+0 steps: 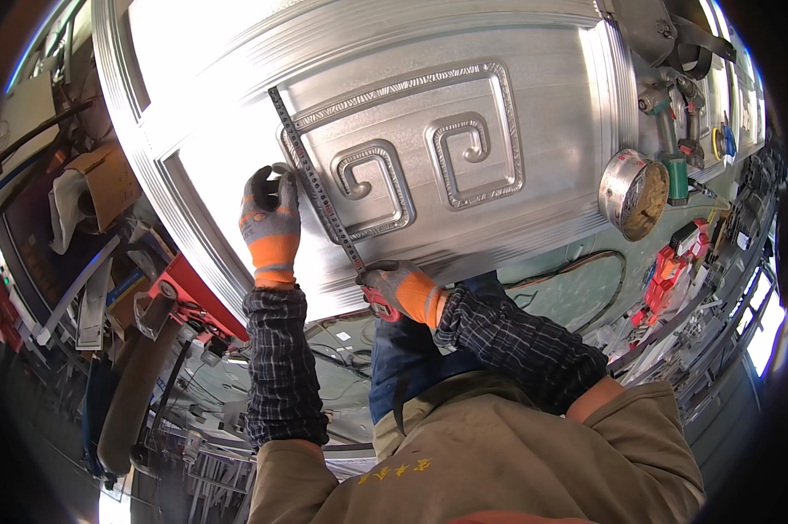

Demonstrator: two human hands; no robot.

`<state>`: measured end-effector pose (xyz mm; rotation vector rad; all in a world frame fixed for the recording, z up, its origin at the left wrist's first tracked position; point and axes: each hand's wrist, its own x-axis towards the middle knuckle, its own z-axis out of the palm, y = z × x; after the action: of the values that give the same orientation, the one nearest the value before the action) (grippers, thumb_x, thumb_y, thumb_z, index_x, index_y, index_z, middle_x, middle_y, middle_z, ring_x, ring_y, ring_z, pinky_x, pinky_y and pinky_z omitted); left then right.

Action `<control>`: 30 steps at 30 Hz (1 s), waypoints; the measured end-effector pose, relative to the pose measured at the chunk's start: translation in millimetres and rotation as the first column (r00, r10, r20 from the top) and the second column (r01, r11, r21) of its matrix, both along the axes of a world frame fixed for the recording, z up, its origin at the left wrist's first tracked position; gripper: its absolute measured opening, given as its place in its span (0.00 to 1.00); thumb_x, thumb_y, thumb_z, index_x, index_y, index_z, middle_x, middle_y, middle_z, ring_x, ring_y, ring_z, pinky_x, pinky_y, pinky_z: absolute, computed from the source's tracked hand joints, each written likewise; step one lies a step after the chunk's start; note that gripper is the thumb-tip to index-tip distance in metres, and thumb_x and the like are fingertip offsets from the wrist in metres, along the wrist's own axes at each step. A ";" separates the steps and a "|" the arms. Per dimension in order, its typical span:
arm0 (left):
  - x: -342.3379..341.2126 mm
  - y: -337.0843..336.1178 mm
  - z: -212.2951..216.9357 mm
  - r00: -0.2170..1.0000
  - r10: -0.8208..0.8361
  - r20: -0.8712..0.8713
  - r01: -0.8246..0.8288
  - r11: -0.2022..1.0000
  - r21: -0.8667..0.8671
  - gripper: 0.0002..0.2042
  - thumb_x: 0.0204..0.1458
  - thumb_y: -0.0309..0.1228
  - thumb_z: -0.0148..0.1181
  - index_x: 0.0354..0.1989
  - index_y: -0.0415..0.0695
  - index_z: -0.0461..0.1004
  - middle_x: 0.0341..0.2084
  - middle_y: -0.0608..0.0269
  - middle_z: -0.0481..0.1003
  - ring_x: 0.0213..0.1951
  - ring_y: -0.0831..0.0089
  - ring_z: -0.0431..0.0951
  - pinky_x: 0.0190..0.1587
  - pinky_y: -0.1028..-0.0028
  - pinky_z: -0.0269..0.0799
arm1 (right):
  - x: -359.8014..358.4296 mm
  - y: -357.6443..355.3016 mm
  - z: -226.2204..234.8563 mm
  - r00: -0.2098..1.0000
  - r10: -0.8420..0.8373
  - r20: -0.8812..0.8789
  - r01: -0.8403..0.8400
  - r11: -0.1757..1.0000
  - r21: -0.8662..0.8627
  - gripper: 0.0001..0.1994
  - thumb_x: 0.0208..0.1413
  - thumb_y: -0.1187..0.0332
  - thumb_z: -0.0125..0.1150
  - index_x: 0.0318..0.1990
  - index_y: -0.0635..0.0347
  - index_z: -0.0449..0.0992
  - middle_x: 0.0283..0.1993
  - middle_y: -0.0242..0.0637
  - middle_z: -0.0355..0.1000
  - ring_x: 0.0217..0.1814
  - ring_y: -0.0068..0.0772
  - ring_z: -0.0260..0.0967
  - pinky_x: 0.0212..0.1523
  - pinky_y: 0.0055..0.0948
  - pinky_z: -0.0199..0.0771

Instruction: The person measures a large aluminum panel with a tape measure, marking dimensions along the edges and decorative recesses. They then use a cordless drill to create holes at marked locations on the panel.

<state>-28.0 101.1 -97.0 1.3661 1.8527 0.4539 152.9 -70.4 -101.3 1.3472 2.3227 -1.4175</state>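
Note:
A silvery metal door panel with raised scroll moldings lies before me. Across its left part runs the extended blade of a tape measure, slanting from the far side toward me beside the scroll. My right hand, in a grey and orange glove, grips the red tape measure case at the panel's near edge. In a matching glove, my left hand rests over the panel just left of the blade. Its thumb and forefinger curl together; whatever they may pinch is too small to make out.
A round metal tin stands at the panel's right edge, near a green-and-grey power drill. Red tool cases lie farther right. On the left are a red box and a cardboard box. A dark cable crosses below.

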 end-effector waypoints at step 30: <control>-20.4 -120.2 69.4 0.827 0.263 0.497 -0.153 0.956 -0.251 0.08 0.54 0.26 0.71 0.38 0.39 0.79 0.32 0.61 0.80 0.31 0.71 0.80 0.34 0.76 0.73 | 203.2 142.5 124.2 0.691 -0.289 0.662 0.121 0.950 0.288 0.21 0.58 0.54 0.59 0.57 0.47 0.78 0.55 0.39 0.76 0.61 0.45 0.69 0.63 0.45 0.65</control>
<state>-48.4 -19.1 -27.6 0.7948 1.5358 0.6606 356.1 72.2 23.0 1.8441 1.8659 -0.4927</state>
